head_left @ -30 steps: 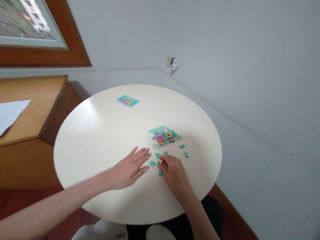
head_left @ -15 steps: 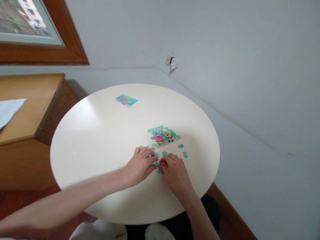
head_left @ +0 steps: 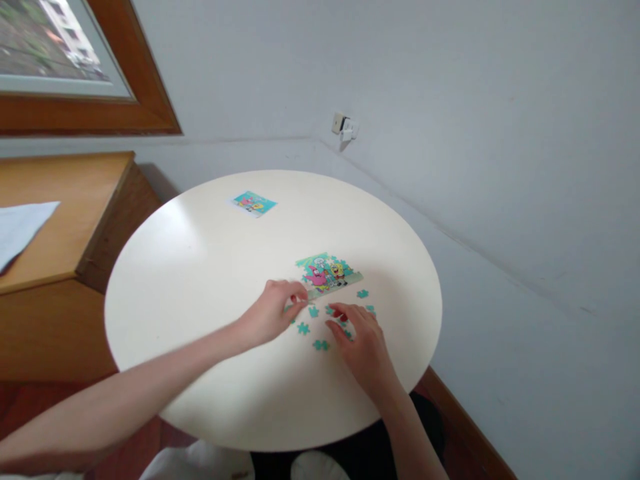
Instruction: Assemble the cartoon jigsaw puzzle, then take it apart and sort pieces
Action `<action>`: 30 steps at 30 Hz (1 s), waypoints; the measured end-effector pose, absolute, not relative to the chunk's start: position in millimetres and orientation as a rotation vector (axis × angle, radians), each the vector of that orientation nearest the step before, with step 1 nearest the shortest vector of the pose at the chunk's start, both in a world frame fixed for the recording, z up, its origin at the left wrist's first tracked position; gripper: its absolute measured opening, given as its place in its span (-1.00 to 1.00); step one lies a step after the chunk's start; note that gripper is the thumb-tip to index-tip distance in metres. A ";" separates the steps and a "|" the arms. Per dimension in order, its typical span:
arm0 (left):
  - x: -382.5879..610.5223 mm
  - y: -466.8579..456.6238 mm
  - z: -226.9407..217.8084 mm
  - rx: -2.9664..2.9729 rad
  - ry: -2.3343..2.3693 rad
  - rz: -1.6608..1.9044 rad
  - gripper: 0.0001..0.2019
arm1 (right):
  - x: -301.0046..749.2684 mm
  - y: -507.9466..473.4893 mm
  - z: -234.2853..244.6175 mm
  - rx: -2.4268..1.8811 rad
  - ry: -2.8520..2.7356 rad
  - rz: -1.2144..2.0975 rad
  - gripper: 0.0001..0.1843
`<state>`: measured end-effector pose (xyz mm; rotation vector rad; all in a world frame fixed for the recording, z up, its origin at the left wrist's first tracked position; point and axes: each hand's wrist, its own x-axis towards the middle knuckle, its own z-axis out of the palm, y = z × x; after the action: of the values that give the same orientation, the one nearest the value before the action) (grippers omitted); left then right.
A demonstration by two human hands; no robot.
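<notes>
A partly joined cartoon jigsaw puzzle (head_left: 330, 273) lies on the round white table, with ragged edges along its left and top right. My left hand (head_left: 275, 310) is at its lower left corner, thumb and forefinger pinched together. What they hold, if anything, is too small to make out. A loose teal puzzle piece (head_left: 289, 309) shows partly behind that hand. Over other loose pieces hovers my right hand (head_left: 361, 333), its thumb and forefinger apart and nothing seen between them. Between the hands lie single teal pieces (head_left: 313, 311), and a teal piece (head_left: 303, 328) sits nearer me.
A small picture card (head_left: 254, 203) with the same cartoon lies at the table's far left. More loose pieces (head_left: 321, 345) lie at the near side and right of the puzzle. A wooden cabinet (head_left: 65, 220) with paper on it stands left; walls enclose the back and right.
My hands have moved apart. The left went up and left towards the puzzle's corner; the right shifted right and opened. A teal piece that was between the fingers now lies on the table.
</notes>
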<state>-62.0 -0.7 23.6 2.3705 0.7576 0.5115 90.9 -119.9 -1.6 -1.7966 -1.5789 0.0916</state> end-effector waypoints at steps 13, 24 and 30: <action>-38.0 114.0 19.5 1.942 0.884 0.279 -0.97 | 107.9 -116.6 -14.9 -1.786 -1.414 0.005 -0.79; -30.7 120.7 0.5 2.043 0.891 0.301 -0.90 | 100.6 -112.3 -19.0 -1.939 -1.818 -0.025 -0.57; -29.2 122.4 0.2 2.146 0.899 0.284 -0.89 | 97.9 -111.8 -17.4 -2.022 -1.883 0.028 -0.53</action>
<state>-29.2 122.4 0.2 2.1460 0.8987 0.2842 97.9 -111.8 -17.4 -2.0220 -1.8829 0.0279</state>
